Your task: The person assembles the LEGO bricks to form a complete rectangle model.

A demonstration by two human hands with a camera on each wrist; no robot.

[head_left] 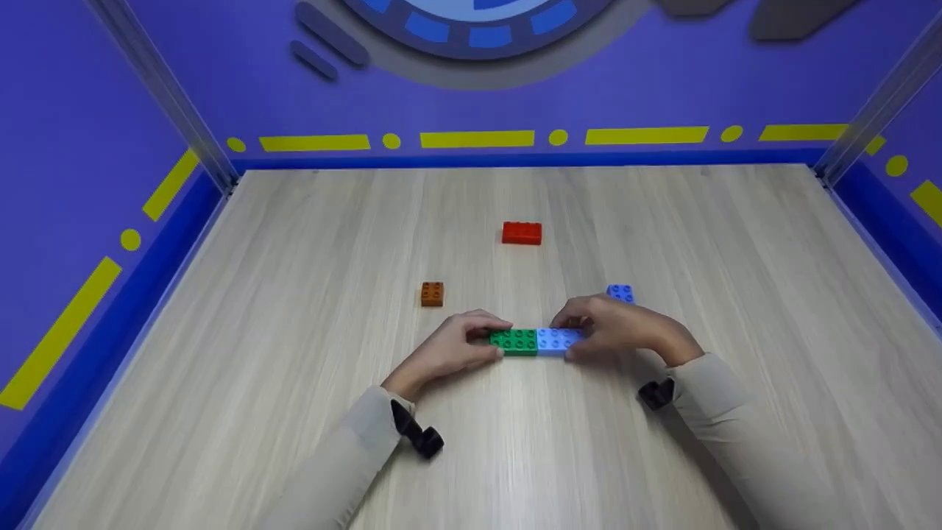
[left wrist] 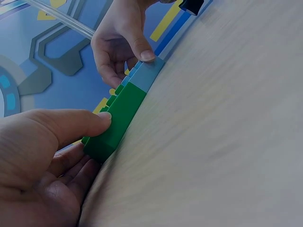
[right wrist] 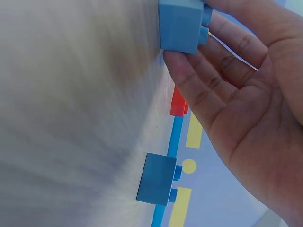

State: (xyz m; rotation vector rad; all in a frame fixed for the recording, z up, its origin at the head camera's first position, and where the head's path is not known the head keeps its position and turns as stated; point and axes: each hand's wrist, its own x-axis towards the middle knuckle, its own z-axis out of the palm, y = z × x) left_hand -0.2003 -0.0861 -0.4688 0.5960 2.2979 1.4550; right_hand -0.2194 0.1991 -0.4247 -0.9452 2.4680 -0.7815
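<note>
Near the middle of the table, a green building brick [head_left: 514,341] and a light blue building brick [head_left: 557,340] sit end to end, studs up, their short ends touching. My left hand [head_left: 450,344] pinches the green brick at its left end, thumb on the near side. On the other end, my right hand [head_left: 614,327] grips the light blue brick between thumb and fingers. The left wrist view shows the green brick [left wrist: 116,125] and light blue brick [left wrist: 147,74] in line on the tabletop. Under the right hand [right wrist: 251,90], the light blue brick's end [right wrist: 180,26] shows.
A small blue brick [head_left: 620,293] stands just behind my right hand. Behind my left hand is a small orange-brown brick [head_left: 432,294]. Farther back lies a red brick [head_left: 522,233]. Blue printed panels [head_left: 471,110] wall the wooden table [head_left: 331,243] at the back and sides.
</note>
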